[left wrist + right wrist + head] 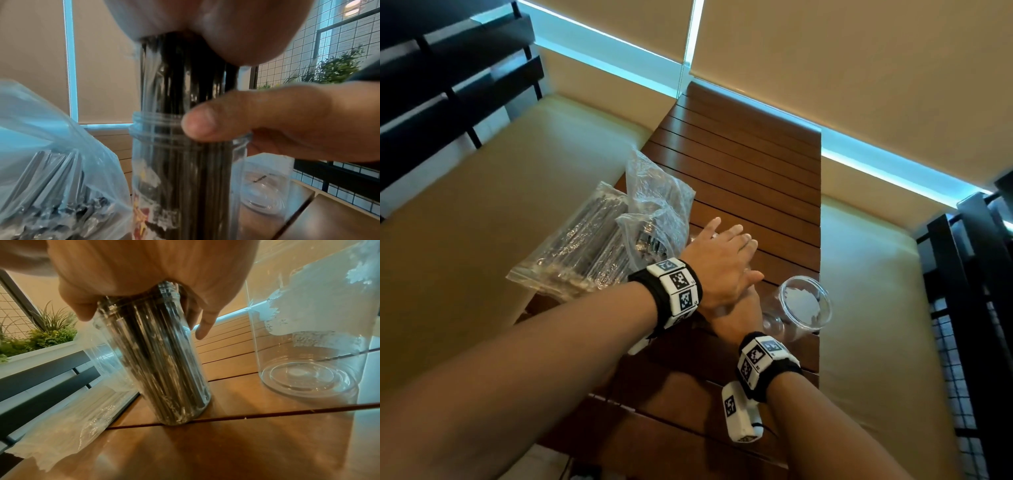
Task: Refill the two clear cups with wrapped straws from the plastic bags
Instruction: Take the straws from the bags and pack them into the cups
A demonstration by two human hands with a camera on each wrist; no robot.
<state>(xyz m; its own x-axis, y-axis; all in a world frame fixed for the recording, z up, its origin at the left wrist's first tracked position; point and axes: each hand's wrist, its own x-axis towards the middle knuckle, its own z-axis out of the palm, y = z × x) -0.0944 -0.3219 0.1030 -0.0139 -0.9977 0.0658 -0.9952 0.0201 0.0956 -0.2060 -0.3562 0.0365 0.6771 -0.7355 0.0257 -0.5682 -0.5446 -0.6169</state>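
With its palm flat on the straws (180, 71), the left hand (726, 260) likely seats them in the cup (156, 363); the right hand (739, 317) wraps its rim, steadying it on the desk (750, 178). Second cup (803, 306) stands empty beside; bags (592, 246) lie left.

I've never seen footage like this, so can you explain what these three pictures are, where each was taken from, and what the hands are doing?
There is no machine here: a person wears one camera on the head and one on each wrist, on black bands with square markers. The head view looks down at a wooden slatted table. The other two look along each hand.

The left hand lies flat, its palm pressing on top of a bundle of dark wrapped straws standing in a clear cup. The right hand grips that cup near its rim. A second clear cup stands empty beside them. To the left lie plastic bags with more straws.
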